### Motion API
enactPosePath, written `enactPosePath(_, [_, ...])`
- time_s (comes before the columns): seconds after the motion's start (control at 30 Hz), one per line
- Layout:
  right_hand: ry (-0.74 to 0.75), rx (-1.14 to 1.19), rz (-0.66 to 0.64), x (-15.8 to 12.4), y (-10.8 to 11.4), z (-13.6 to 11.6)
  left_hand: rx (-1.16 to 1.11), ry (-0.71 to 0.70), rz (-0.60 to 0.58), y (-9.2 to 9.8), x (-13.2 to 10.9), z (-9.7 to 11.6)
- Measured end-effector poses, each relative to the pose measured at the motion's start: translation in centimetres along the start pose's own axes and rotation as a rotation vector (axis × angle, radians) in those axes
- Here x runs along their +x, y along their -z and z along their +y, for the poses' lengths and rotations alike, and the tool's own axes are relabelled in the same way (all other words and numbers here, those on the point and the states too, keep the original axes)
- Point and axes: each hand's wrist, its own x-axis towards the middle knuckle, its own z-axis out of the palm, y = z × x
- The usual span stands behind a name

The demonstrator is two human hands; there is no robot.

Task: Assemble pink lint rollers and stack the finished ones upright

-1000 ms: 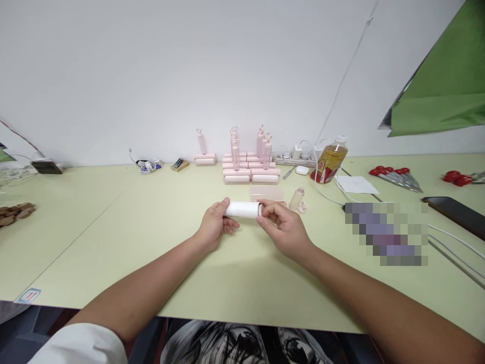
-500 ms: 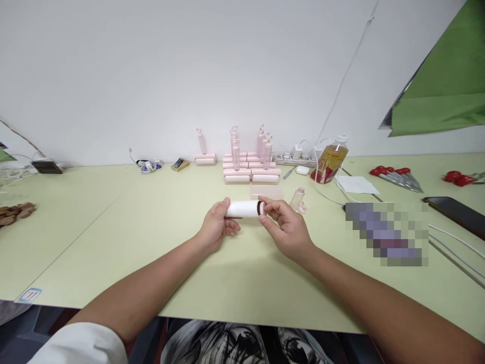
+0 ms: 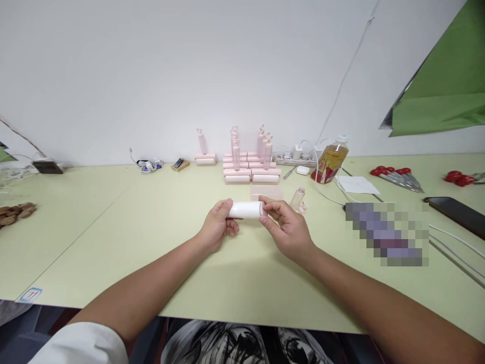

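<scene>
A white sticky-paper roll of a lint roller lies level between my two hands above the table. My left hand is closed around its left end, thumb on top. The fingertips of my right hand pinch the pink end piece at the other end, which sits against the roll. Just behind my hands lies a pale pink see-through cover. Beside my right hand are a clear handle tube and a small pink part.
Several pink lint rollers with upright handles stand by the wall. On the right are a drink bottle, cables, red-handled tools, a white paper and a phone. Brown pieces lie far left.
The dark band between the white roll and the pink end piece has disappeared; the two now meet. Both hands stay in nearly the same place.
</scene>
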Motion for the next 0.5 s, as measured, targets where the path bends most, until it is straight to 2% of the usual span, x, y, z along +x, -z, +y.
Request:
enactPosePath(0.1, [-0.014,0.036,0.004,0.2,0.1,0.2,0.028,0.034,-0.038,-0.1,-0.1,0.1])
enactPosePath(0.2, [0.012,0.036,0.016,0.4,0.3,0.0,0.023,0.063,-0.027,-0.3,-0.2,0.2])
enactPosePath(0.4, [0.161,-0.221,0.186,0.2,0.5,-1.3,-0.015,0.065,0.036,-0.2,-0.1,0.2])
enactPosePath(0.5, [0.136,-0.225,0.091,0.0,0.4,-1.7,-0.021,0.054,-0.014,-0.2,-0.2,0.2])
